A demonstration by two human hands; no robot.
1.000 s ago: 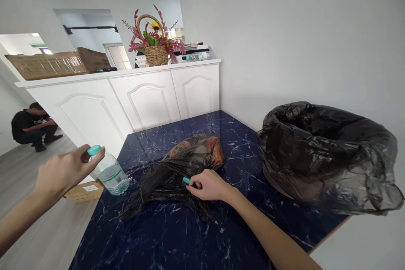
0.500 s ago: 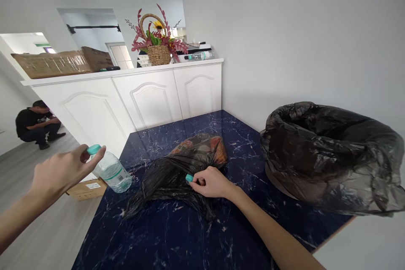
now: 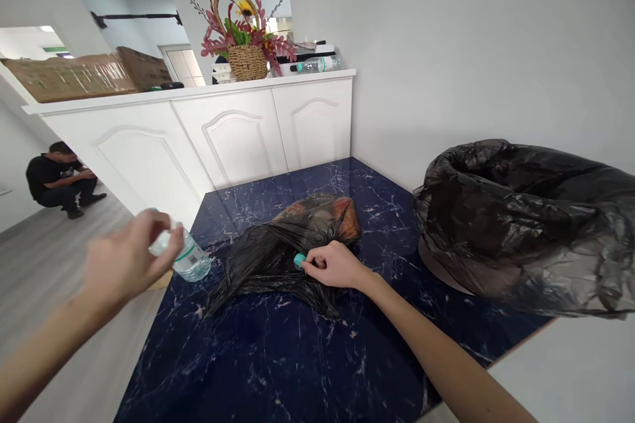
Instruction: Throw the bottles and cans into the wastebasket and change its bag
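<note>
My left hand (image 3: 126,254), blurred, is in front of the upper part of a clear plastic bottle (image 3: 192,263) with a teal-and-white label. Its thumb and index finger are apart, and the bottle shows between them. The bottle stands at the left edge of the dark blue marbled table (image 3: 278,357), its top mostly hidden. My right hand (image 3: 337,264) pinches a small teal cap (image 3: 299,260) above a crumpled black plastic bag (image 3: 262,254). Orange and patterned contents show through the bag's far right end.
A large container lined with a black bag (image 3: 510,225) stands at the right, by the wall. Behind the table, a white cabinet (image 3: 238,139) bears a flower basket (image 3: 247,63), a cardboard box (image 3: 74,77) and another bottle (image 3: 317,65). A person (image 3: 59,178) squats at the far left.
My left hand has let go of the bottle's teal cap and moved right, across its top. The right hand keeps its pinch. The whole view has shifted, so most things appear higher.
</note>
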